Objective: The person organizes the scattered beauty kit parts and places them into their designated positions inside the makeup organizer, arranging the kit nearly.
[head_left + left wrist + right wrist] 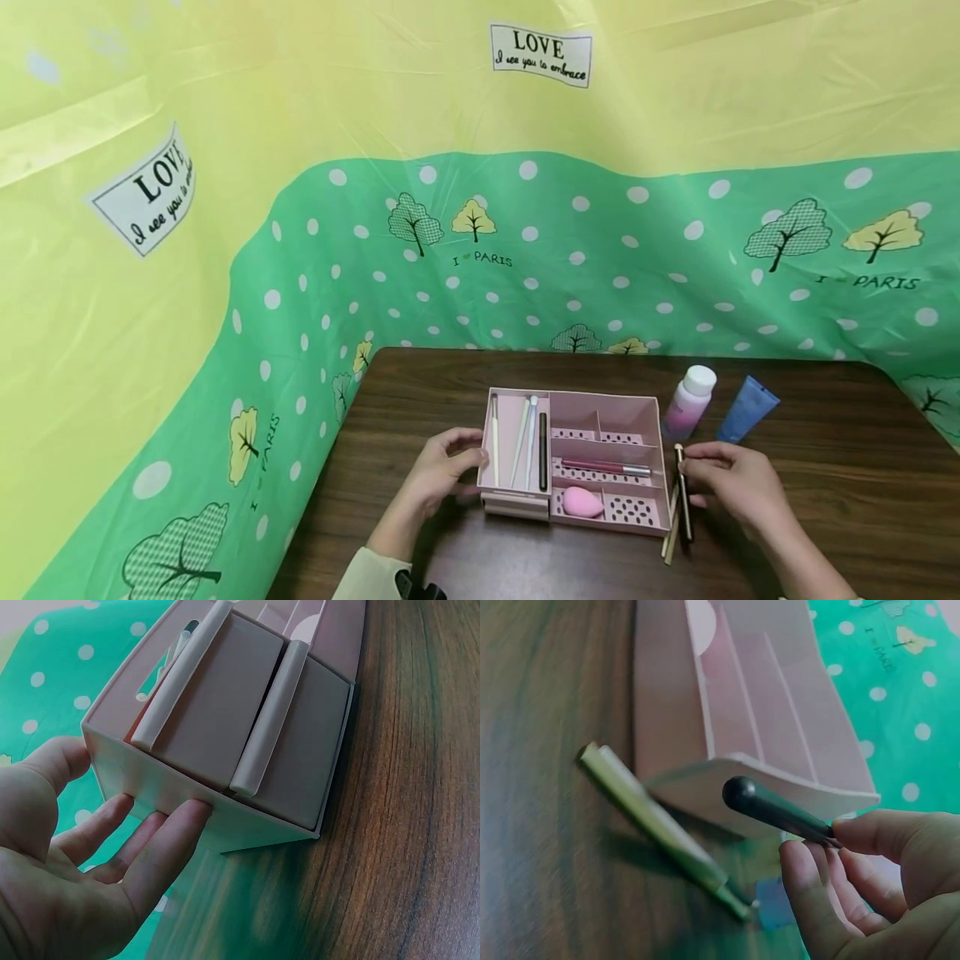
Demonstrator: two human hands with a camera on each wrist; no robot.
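Note:
A pink organizer box point(607, 454) with compartments stands on the table. My left hand point(448, 467) touches its left side wall with its fingertips, the fingers fairly straight in the left wrist view. At the box's right side, my right hand point(731, 479) pinches a slim black makeup brush point(780, 812) between thumb and fingers; its rounded handle end points down towards me. Below it, gold-coloured slender sticks point(664, 832) lie on the table beside the box, their kind unclear. Inside the box are several thin pens or brushes point(542, 450), a dark red tube point(600, 467) and a pink makeup sponge point(582, 502).
Behind my right hand stand a white-capped pink bottle point(688, 404) and a blue squeeze tube point(748, 408). Two small drawers point(214, 690) face front on the box's left part. A green and yellow printed cloth point(480, 250) hangs around the dark wooden table point(420, 392).

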